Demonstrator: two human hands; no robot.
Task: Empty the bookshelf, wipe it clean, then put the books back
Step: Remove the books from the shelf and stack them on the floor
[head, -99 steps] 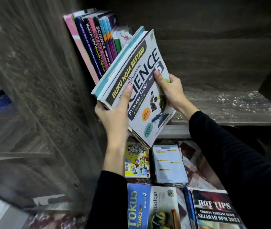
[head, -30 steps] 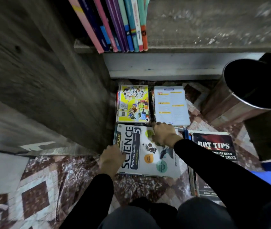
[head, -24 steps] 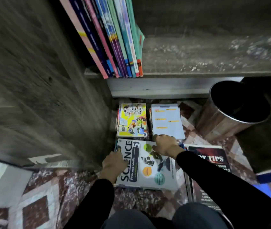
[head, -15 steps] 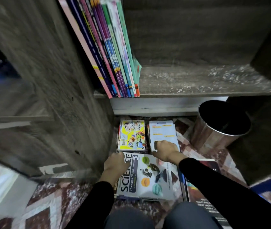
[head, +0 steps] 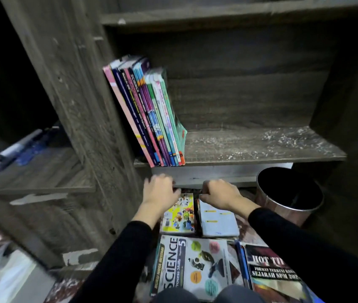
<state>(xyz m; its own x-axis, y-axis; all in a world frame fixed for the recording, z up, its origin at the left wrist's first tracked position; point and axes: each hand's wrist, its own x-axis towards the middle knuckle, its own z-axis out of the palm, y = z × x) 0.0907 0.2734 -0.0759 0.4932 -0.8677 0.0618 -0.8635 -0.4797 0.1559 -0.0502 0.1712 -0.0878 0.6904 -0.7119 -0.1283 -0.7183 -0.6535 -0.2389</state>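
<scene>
Below the shelf's front edge, the left hand (head: 160,190) hung with its grip slack and empty. The right hand (head: 220,193) was curled over the far edge of the white booklet (head: 218,221), and whether its grip pinched it could not be told. Both had let go of the Science book (head: 193,267), which now lay flat on the floor beside the Hot Tips book (head: 272,274). A leaning row of books (head: 149,119) remained on the dusty shelf (head: 261,145), so the emptying was likely unfinished.
</scene>
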